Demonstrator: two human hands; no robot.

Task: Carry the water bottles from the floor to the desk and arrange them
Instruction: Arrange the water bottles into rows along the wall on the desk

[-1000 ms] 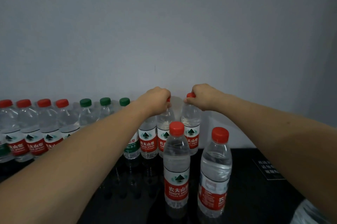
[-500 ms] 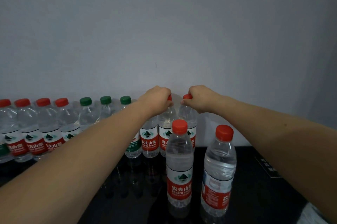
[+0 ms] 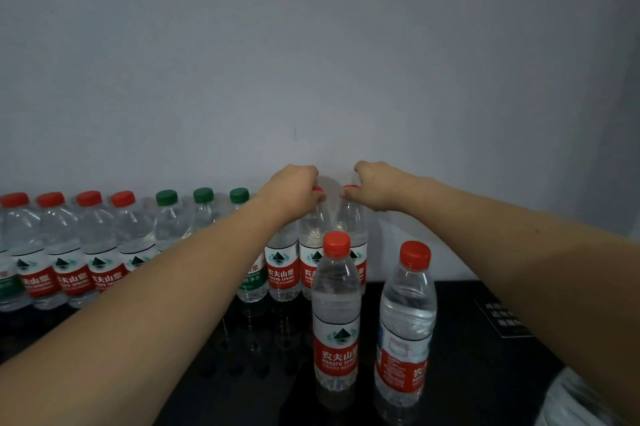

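- Right now both arms reach to the back row of bottles (image 3: 90,245) along the wall (image 3: 311,44).
- Left hand (image 3: 292,191) grips the red cap of one bottle (image 3: 311,228).
- Right hand (image 3: 375,188) pinches the cap of the neighbouring bottle (image 3: 356,221); the two stand side by side.
- Nearer, two red-capped bottles (image 3: 336,314) stand upright on the black desk (image 3: 485,373), untouched.
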